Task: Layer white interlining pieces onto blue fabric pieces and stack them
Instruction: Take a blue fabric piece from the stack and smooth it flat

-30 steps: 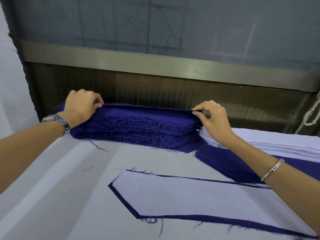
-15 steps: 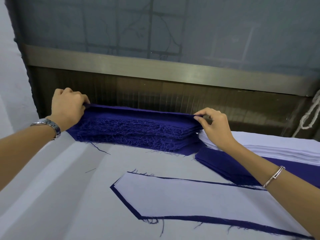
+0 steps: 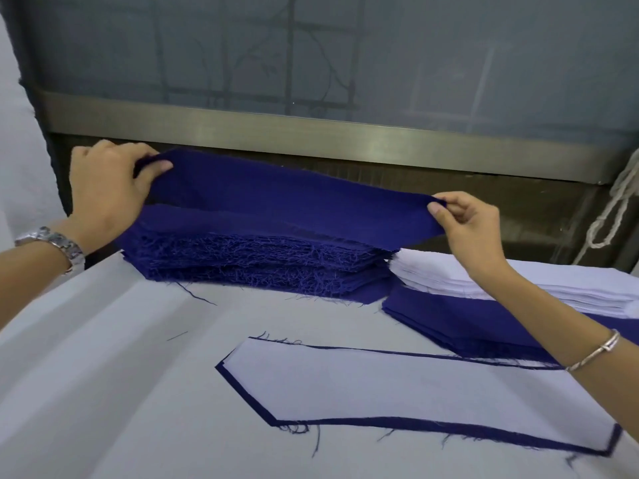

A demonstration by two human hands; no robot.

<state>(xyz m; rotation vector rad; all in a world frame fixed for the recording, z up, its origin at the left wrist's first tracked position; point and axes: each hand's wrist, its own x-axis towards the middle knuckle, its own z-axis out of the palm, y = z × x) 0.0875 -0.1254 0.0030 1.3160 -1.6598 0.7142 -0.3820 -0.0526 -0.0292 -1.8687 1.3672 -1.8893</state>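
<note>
**Lifting one blue piece clear of its pile**

Your left hand (image 3: 107, 198) pinches the far-left end of the top blue fabric piece (image 3: 283, 198), thumb over the edge and fingers curled beneath. Your right hand (image 3: 466, 229) pinches the opposite tip between thumb and forefinger. The piece hangs stretched between both hands, raised just above the blue fabric stack (image 3: 259, 261), with its near edge sagging toward the pile.

By the look of it, you are at the picking step. The next move calls for carrying this piece toward you and laying it flat, then topping it with a sheet from the white interlining stack (image 3: 442, 274) just below your right wrist. Keep both pinches even so the piece doesn't twist or drag a second layer along; the frayed edges of the pile look ready to cling.

Nearer you than both hands, a layered piece (image 3: 397, 392) already lies on the table (image 3: 103, 375), white interlining showing a thin blue border all round. A lower blue pile (image 3: 466, 323) sits under your right forearm, partly beneath the white stack. Loose threads (image 3: 198, 295) trail on the table below your left hand, and a white rope (image 3: 608, 216) hangs beyond your right hand, well apart from the work.
</note>
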